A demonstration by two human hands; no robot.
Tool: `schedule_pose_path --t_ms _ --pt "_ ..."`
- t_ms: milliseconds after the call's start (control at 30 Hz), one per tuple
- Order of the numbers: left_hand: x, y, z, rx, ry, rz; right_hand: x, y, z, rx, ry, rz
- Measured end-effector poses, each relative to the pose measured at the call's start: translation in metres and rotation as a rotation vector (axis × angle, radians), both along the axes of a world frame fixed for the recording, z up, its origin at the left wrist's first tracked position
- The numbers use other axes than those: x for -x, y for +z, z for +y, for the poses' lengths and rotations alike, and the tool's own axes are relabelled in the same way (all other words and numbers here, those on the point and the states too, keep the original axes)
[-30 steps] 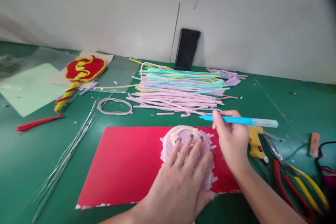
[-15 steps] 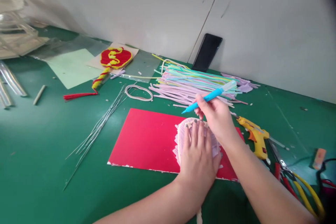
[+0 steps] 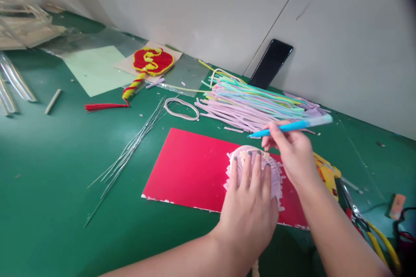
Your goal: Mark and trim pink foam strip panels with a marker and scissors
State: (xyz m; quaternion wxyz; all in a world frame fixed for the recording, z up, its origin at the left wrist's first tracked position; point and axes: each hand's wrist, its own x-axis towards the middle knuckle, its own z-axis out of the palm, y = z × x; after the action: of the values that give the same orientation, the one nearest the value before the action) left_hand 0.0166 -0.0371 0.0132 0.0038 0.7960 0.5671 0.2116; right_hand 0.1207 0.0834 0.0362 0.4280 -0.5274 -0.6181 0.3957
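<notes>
My right hand (image 3: pixel 292 153) pinches the blue pen (image 3: pixel 292 126) in closed fingers; my left hand (image 3: pixel 250 212) lies flat and open on the pink disc (image 3: pixel 278 177), lower centre-right. The pen has levelled since half a second ago, its tip now off the disc, so I judge marking paused. One pen, one disc, one red sheet (image 3: pixel 191 169), one glue gun (image 3: pixel 326 174); strips (image 3: pixel 247 104) beyond counting.

The red card (image 3: pixel 195 169) is showing a matt paper face. The pen (image 3: pixel 302 124) is presenting smooth blue plastic. The wires (image 3: pixel 130 154) are gleaming as thin bare metal. The phone (image 3: pixel 271 64) is reflecting glossy black.
</notes>
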Motion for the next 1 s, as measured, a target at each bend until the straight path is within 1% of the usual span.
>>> schedule_pose_path --t_ms 67,133,167,233,300,367,467,533,633,767,900,1000 --pt "0.016 0.001 -0.010 -0.030 -0.053 0.002 -0.006 0.003 -0.009 -0.059 -0.015 -0.082" --pt "0.034 0.000 -0.022 0.009 -0.105 0.013 -0.015 0.004 -0.025 -0.128 -0.051 -0.212" --pt "0.042 -0.002 -0.027 0.016 -0.101 0.012 -0.021 0.004 -0.034 -0.169 -0.092 -0.284" --pt "0.054 -0.006 -0.037 0.016 -0.047 0.013 -0.033 0.001 -0.052 -0.207 -0.186 -0.479" --pt "0.060 -0.012 -0.042 0.023 -0.036 0.030 -0.045 -0.006 -0.065 -0.193 -0.223 -0.553" --pt "0.061 -0.017 -0.044 0.034 -0.052 0.031 -0.056 -0.014 -0.074 -0.129 -0.253 -0.554" --pt "0.056 -0.022 -0.046 0.049 -0.067 -0.007 -0.067 -0.028 -0.079 -0.036 -0.280 -0.531" --pt "0.052 -0.025 -0.047 0.049 -0.052 -0.023 -0.071 -0.035 -0.080 -0.012 -0.294 -0.529" --pt "0.047 -0.029 -0.049 0.038 -0.039 -0.003 -0.073 -0.044 -0.081 -0.024 -0.308 -0.521" --pt "0.042 -0.031 -0.050 0.021 -0.044 0.030 -0.073 -0.048 -0.082 -0.049 -0.319 -0.544" --pt "0.039 -0.032 -0.051 0.022 -0.026 0.042 -0.072 -0.047 -0.082 -0.056 -0.295 -0.605" --pt "0.038 -0.032 -0.051 0.018 -0.028 0.058 -0.072 -0.046 -0.082 -0.066 -0.304 -0.627"
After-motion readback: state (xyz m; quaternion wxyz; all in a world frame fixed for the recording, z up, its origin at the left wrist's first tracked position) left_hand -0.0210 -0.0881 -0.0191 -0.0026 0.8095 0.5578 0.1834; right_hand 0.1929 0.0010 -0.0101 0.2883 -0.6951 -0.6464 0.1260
